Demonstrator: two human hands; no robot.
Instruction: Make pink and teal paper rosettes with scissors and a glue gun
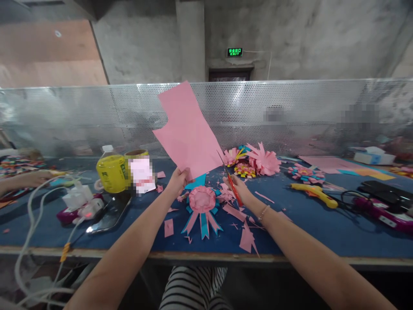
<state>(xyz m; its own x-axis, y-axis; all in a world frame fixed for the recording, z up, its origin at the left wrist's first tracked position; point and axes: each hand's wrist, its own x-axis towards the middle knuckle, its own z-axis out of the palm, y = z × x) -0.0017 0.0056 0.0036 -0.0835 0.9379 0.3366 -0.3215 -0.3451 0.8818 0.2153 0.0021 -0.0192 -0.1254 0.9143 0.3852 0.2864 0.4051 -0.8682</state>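
Note:
My left hand (178,180) holds a large pink paper sheet (189,129) upright by its bottom edge, above the blue table (322,232). In my right hand (239,189) are red-handled scissors (232,186), their blades pointing up at the sheet's lower right edge. Just below my hands a pink and blue paper rosette with ribbon tails (202,206) lies flat on the table. Pink paper scraps (247,237) are scattered around it.
Finished paper flowers (263,160) sit behind my right hand. A yellow glue gun (314,193) and dark devices lie to the right. At left are a yellow bottle (111,172), a tape roll, a phone, chargers and white cables. Another person's hand (35,177) reaches in at far left. A perforated metal screen (290,112) backs the table.

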